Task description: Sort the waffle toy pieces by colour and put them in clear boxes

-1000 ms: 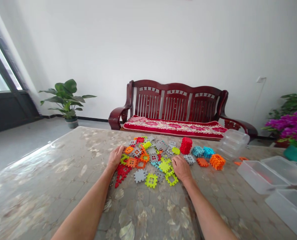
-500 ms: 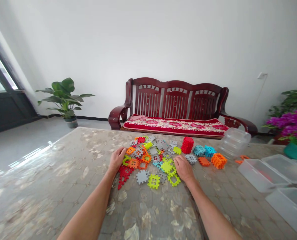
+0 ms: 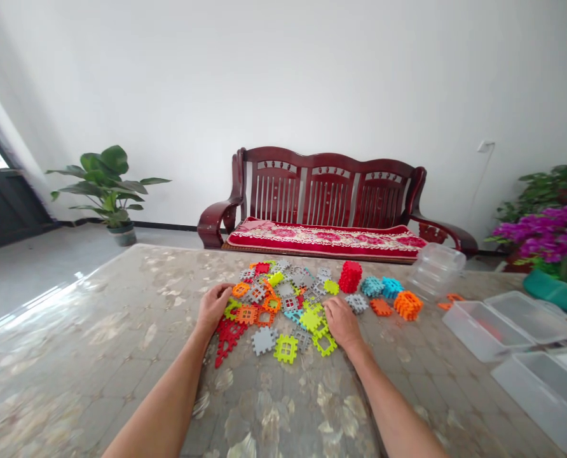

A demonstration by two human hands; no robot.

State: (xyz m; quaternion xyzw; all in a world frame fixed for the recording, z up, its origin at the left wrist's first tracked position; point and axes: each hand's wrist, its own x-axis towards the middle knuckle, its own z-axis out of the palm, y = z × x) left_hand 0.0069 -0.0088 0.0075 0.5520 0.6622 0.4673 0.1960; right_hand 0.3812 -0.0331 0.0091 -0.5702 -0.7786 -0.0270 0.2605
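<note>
**Two hands flank a jumbled heap of notched tiles on a patterned table**

With the heap as the clock's centre and twelve towards the bench, the table (image 3: 145, 305) spreads out under a shiny floral cover. A carved dark-red bench (image 3: 328, 191) with a red patterned seat cover (image 3: 328, 238) stands at twelve against a white wall (image 3: 283, 70). A potted plant (image 3: 109, 184) is on the grey floor at ten; purple flowers (image 3: 545, 235) rise between two and three.

The tile heap (image 3: 285, 290), in grey, orange, lime, red and blue, lies between the hands. The left hand (image 3: 214, 305) rests at nine, beside orange and lime tiles; the right hand (image 3: 343, 319) is at four, against the lime ones. Past it, a red stack (image 3: 351, 277) stands at two and an orange stack (image 3: 408, 306) at three, with clear boxes (image 3: 478, 331) beyond, taking up that side.

Both hands have bent fingers, but their fingertips are hard to make out, so whether either grasps a tile cannot be told. Overlapping pieces hide the lower tiles. Something red inside a box is blurred, and the frame cuts off the dark door (image 3: 7, 203).
</note>
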